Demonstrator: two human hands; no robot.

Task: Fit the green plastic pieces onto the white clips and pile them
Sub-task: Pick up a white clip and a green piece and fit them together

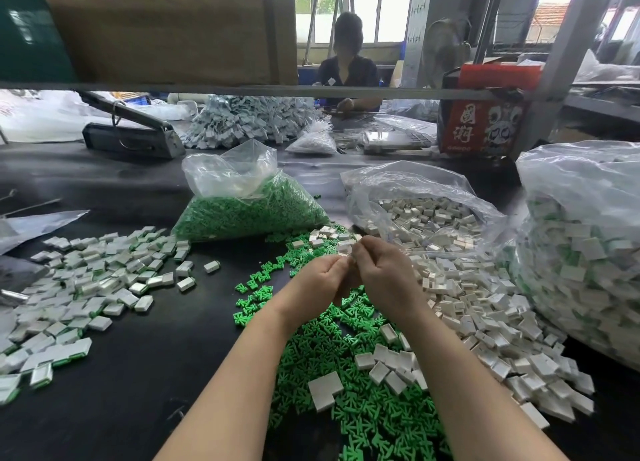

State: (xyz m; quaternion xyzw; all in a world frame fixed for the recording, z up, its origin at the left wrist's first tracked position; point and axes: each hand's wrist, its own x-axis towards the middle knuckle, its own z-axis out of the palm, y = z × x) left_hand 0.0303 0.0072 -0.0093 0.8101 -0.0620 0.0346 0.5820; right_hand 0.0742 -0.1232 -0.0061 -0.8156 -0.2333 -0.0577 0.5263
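Observation:
My left hand [320,280] and my right hand [386,273] meet fingertip to fingertip above the middle of the table. Both have curled fingers and pinch a small white clip [349,252] between them; most of it is hidden by the fingers. Whether a green piece is on it I cannot tell. Under my wrists lies a spread of loose green plastic pieces [346,384]. Loose white clips [467,308] lie heaped to the right. To the left lies a pile of white clips with green edges [86,287].
An open bag of green pieces [252,207] and an open bag of white clips [426,218] stand behind my hands. A large full bag [581,252] fills the right edge. A person [348,65] sits across the black table [156,374]. A low shelf bar [242,89] runs overhead.

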